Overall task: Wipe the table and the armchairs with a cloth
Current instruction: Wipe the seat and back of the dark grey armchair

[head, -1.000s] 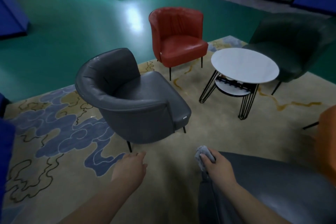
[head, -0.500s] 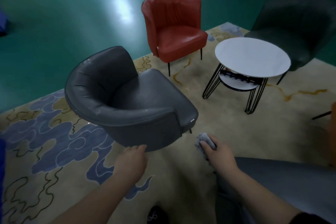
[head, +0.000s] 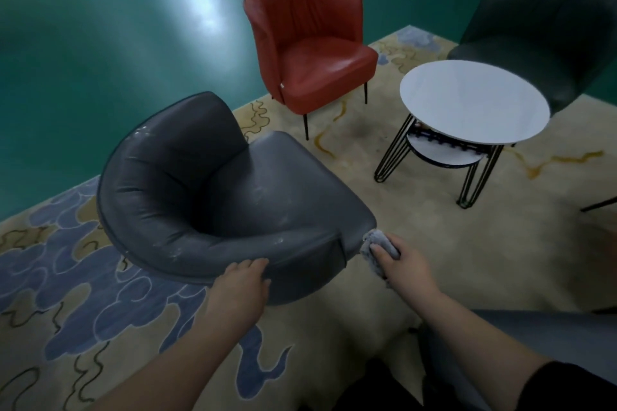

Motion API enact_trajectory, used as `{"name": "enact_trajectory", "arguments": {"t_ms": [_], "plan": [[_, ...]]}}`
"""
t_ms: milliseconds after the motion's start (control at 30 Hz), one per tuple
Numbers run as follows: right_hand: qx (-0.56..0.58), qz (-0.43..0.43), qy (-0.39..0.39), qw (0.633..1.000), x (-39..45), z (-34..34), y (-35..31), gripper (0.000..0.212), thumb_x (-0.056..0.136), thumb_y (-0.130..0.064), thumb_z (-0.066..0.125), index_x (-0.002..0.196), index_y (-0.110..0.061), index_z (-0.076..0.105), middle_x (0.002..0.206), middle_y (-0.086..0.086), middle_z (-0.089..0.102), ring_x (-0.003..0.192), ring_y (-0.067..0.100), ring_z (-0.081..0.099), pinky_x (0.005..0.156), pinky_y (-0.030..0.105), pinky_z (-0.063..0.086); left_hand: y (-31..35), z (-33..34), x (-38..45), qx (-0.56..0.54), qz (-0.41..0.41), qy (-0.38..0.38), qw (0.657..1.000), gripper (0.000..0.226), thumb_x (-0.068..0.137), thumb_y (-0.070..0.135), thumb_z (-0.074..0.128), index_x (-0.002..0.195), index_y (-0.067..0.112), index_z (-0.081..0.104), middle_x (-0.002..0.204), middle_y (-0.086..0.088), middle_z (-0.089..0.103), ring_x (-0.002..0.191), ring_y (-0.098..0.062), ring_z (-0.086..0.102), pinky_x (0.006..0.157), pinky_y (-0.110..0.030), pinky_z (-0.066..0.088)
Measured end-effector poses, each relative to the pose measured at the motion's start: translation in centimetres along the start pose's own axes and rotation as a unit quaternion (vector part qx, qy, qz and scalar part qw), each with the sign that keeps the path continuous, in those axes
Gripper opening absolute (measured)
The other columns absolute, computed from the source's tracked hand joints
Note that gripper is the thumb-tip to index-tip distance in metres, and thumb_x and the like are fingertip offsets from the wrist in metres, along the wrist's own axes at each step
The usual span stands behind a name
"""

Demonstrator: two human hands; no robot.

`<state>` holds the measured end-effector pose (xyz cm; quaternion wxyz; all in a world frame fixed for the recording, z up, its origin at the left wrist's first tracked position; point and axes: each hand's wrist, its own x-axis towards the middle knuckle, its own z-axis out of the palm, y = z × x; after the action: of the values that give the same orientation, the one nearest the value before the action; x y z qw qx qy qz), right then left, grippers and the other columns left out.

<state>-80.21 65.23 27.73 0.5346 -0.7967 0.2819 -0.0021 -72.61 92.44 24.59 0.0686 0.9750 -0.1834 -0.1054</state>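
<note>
Cloth (head: pixel 379 248) bunched in right grip (head: pixel 405 264), touching grey armchair (head: pixel 213 197) front corner at 6 o'clock. Left grip (head: pixel 242 289) relaxed, fingers resting on its arm rim. Worktop (head: pixel 474 102) at 2 o'clock.

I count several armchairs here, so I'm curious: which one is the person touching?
The grey armchair nearest the camera: the left hand rests on its arm, the cloth meets its corner. The red armchair stands untouched.

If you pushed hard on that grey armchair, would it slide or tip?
The grey armchair probably tips rather than slides: the rug likely grips its legs. It looks bulky, so probably heavy. The left hand rests on its rim, perhaps steadying it; its smooth, shiny skin may feel slippery.
</note>
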Motion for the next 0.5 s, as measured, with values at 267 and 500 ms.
{"name": "enact_trajectory", "arguments": {"t_ms": [267, 500], "plan": [[-0.038, -0.006, -0.028, 0.999, 11.7, -1.8, -0.3, 0.014, 0.091, -0.03, 0.056, 0.096, -0.04, 0.062, 0.076, -0.007, 0.067, 0.06, 0.01, 0.062, 0.04, 0.02, 0.045, 1.8, -0.4, 8.9, 0.013, -0.056, -0.011, 0.998, 0.044, 0.093, 0.034, 0.044, 0.136, 0.026, 0.042, 0.125, 0.003, 0.053, 0.113, -0.019, 0.047, 0.089, -0.032, 0.043], [-0.117, -0.046, -0.134, 0.983, 25.1, -4.5, -2.0, 0.014, 0.09, -0.029, 0.053, 0.092, -0.036, 0.066, 0.068, -0.011, 0.061, 0.063, 0.009, 0.057, 0.057, 0.026, 0.046, 5.5, 0.0, 17.1, 0.0, -0.155, -0.041, 0.987, 0.045, 0.096, 0.039, 0.042, 0.139, 0.027, 0.039, 0.13, 0.004, 0.05, 0.117, -0.018, 0.045, 0.089, -0.032, 0.045]]}}
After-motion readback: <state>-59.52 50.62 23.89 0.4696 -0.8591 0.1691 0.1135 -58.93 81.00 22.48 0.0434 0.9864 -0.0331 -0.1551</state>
